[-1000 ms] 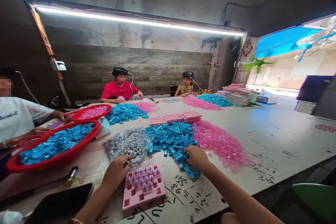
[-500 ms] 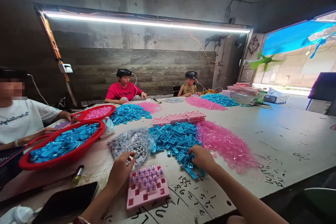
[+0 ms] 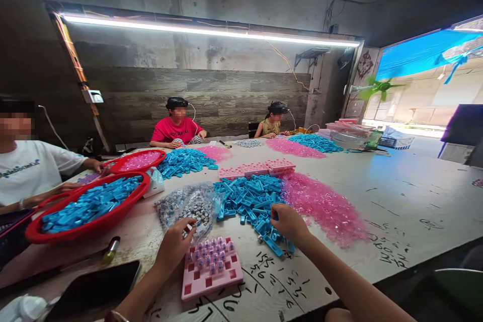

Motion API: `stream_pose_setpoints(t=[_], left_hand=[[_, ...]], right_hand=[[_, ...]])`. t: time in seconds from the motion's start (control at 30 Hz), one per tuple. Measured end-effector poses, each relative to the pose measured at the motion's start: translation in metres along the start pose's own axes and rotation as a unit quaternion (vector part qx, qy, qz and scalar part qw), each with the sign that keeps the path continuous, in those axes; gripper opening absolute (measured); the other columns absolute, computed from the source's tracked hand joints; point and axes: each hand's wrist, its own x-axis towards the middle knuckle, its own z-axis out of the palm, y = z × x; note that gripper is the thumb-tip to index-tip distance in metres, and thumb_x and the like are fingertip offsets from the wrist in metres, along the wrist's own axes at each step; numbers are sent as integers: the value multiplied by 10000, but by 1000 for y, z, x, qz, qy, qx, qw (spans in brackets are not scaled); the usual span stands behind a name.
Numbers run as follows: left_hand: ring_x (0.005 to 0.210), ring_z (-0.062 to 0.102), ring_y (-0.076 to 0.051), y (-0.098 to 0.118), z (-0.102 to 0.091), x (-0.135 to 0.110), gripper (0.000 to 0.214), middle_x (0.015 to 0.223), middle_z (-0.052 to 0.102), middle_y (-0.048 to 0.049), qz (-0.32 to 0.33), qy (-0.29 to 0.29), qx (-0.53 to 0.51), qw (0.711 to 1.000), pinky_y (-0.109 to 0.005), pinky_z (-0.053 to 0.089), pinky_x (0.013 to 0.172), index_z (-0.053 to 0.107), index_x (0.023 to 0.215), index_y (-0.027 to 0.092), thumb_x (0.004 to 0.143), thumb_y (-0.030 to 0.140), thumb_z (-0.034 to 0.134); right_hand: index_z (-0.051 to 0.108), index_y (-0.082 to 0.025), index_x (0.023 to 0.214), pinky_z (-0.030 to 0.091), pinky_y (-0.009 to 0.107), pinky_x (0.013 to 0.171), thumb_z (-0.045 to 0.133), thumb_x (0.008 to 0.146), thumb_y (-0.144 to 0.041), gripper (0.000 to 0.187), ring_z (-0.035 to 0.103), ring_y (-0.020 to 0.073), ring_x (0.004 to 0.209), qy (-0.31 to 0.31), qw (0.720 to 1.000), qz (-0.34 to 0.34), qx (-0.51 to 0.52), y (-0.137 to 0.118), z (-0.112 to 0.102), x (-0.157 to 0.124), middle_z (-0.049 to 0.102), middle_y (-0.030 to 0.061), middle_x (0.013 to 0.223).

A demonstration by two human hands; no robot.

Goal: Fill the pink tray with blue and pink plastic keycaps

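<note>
My left hand (image 3: 177, 241) is at the near edge of a clear plastic bag (image 3: 194, 206) filled with small grey-and-white parts. Its thumb and fingers are bent together; small parts show by the fingertips, but what they hold is unclear. My right hand (image 3: 290, 224) hovers over the near end of a pile of blue plastic pieces (image 3: 251, 196), fingers curled closed and their contents hidden. Between my forearms lies a pink tray (image 3: 221, 284) with square sockets. Clear pieces with purplish insides (image 3: 213, 256) stand in its far sockets, while several near ones are bare.
Translucent pink pieces (image 3: 324, 209) spread right of the blue pile, with stacked pink trays (image 3: 256, 168) behind. A red basin (image 3: 138, 198) of blue pieces, a dark phone-like slab (image 3: 94, 292) and a small bottle (image 3: 112, 250) lie left. Co-workers (image 3: 179, 128) sit around the table.
My right hand has lifted slightly from the blue pieces, its fingers more tightly curled. My left hand has barely moved. The far-right co-worker's head has turned.
</note>
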Motion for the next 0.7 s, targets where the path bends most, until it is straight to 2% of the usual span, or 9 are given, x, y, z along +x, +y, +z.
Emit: stream_pose_setpoints(t=[0.2,0.37,0.47,0.57,0.63,0.7], left_hand=[[686,615,-201,2,-3,1,262,855,665,-60,21,40,7,999,-332,501,657,620,919,185,804,374,480],[664,605,-190,10,-6,-1,240,755,647,-39,61,104,11,993,-317,498,639,615,892,182,815,387,516],[667,599,-167,18,-6,-3,176,793,647,-33,112,110,-3,988,-295,498,644,610,889,184,823,332,541],[659,594,-146,26,-5,-7,113,795,642,-20,150,101,-26,983,-270,499,642,606,860,186,814,283,572],[657,591,-141,32,-6,-9,95,779,635,-16,161,92,-41,982,-261,499,637,606,854,183,807,263,584],[686,592,-143,38,-7,-11,94,794,635,-22,158,72,-55,983,-263,500,657,609,873,180,810,241,575]], right_hand=[[589,-170,742,380,232,581,586,696,-160,48,562,150,669,3,997,-46,59,-10,-1,-2,619,11,718],[635,-177,947,447,264,643,674,657,-210,295,594,152,680,-46,971,-97,216,-25,2,-8,659,16,762],[666,-168,958,446,256,624,708,632,-202,330,592,149,668,-123,961,-115,221,-35,5,-14,663,23,752],[667,-174,1009,434,227,591,722,626,-191,387,581,131,642,-234,932,-177,212,-45,10,-21,664,18,747],[657,-189,1049,435,220,602,723,622,-171,433,583,126,654,-267,919,-210,199,-50,14,-24,672,19,780],[656,-191,1061,439,216,620,715,624,-146,443,589,127,679,-274,914,-232,190,-55,17,-25,675,25,802]])
